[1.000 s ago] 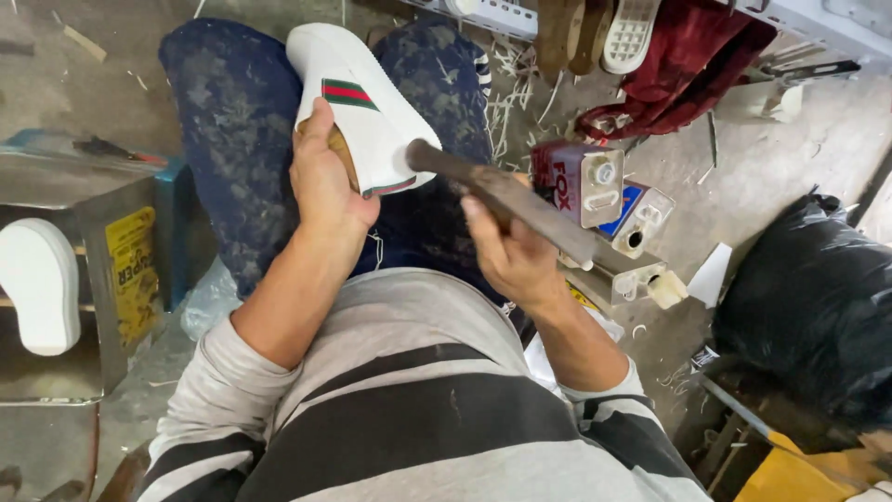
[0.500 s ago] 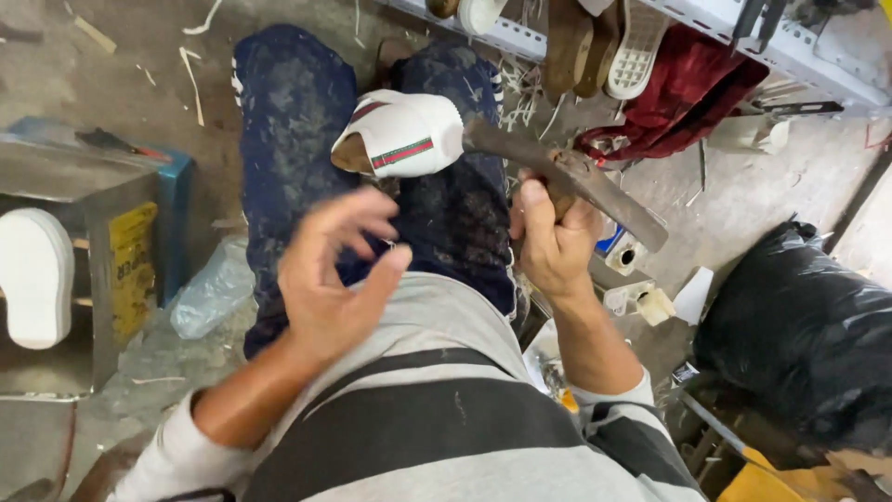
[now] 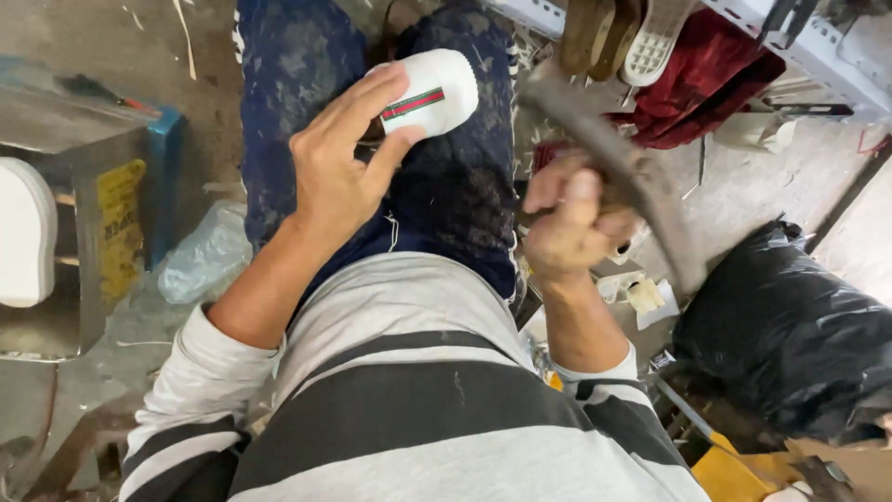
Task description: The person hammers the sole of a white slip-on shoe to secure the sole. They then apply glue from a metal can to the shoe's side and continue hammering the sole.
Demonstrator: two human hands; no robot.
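Fingers of my left hand lie spread across the white shoe, steadying it on my lap; the grasp is loose, thumb under the toe end, palm clear of it. My right hand, beside and slightly nearer my body, is clenched around the handle of a worn metal tool, which is motion-blurred and angled up and away over my right knee. The step in hand appears to be striking or working the shoe; the next move, I judge, calls for keeping my left fingers off the spot where the tool meets it. The shoe carries a green-and-red stripe. Left of my left hand stands a metal box with a yellow rectangular label; past my right wrist lie small pale cartons and a black plastic bag.
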